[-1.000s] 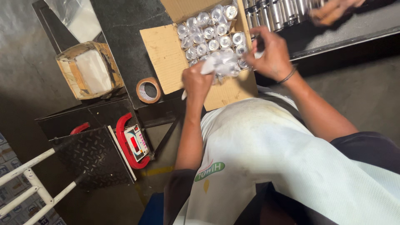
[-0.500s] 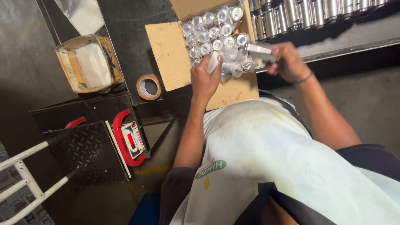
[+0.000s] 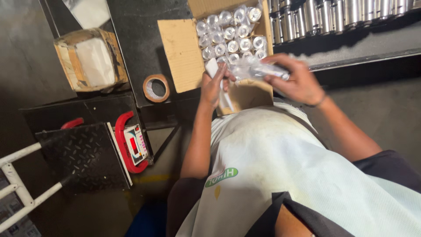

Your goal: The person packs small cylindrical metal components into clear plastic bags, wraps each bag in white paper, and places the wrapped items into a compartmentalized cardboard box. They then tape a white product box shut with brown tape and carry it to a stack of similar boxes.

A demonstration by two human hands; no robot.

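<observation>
Brown cardboard box (image 3: 184, 52), red-framed scale (image 3: 131, 147), black checkered platform (image 3: 83, 158).

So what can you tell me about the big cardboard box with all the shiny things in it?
The cardboard box is plain brown and lies open on a dark table, with one wide flap folded out flat to its left. Inside, round shiny metal parts, each wrapped in clear plastic, stand packed close in rows and fill the far end. The near end looks bare. The left hand and right hand hover over its near edge, holding a plastic-wrapped part. A roll of tape lies just beside the flap.
</observation>
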